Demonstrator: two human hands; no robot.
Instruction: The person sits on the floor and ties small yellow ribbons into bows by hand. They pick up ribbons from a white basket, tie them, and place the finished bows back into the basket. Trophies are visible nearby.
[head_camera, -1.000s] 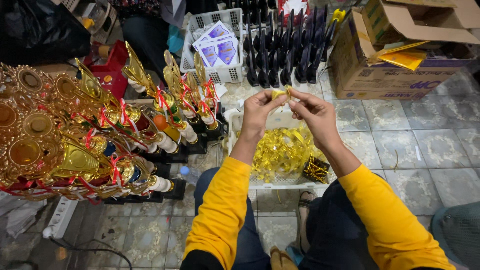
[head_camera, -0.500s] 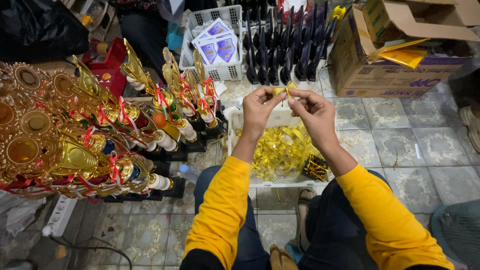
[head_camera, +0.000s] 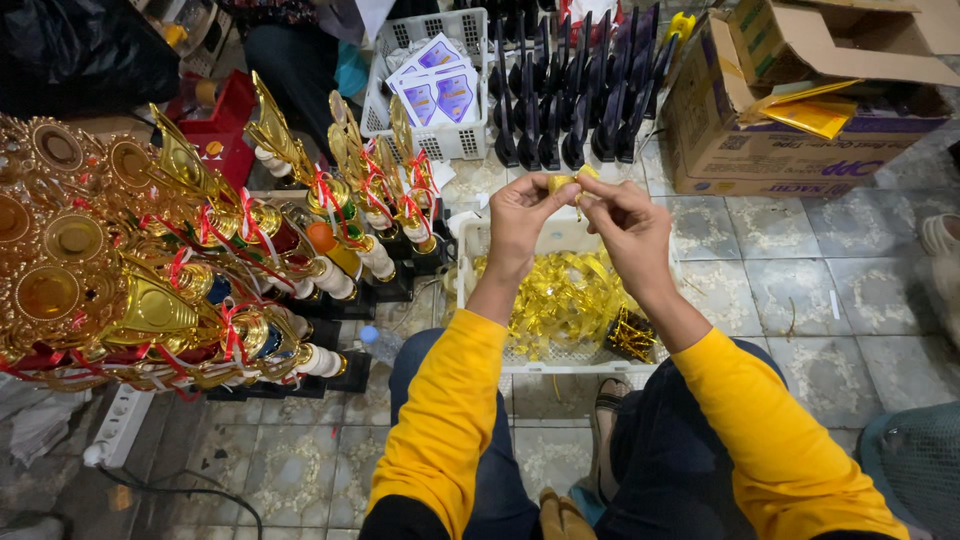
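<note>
In the head view, a small shiny gold plastic piece (head_camera: 568, 183) is pinched between the fingertips of the left hand (head_camera: 520, 215) and the right hand (head_camera: 630, 225), both closed on it from opposite sides. It is held raised in front of the body, over the white plastic basket (head_camera: 470, 240) of loose gold trophy parts (head_camera: 565, 300), seemingly so that dropped bits fall back in. Its long axis appears to run roughly left to right between the hands; which end leads cannot be told. Finished gold trophies with red-and-white ribbons (head_camera: 180, 260) are laid leaning at the left, black bases (head_camera: 570, 90) are rowed ahead, and an open brown cardboard box (head_camera: 790, 120) stands at the right.
</note>
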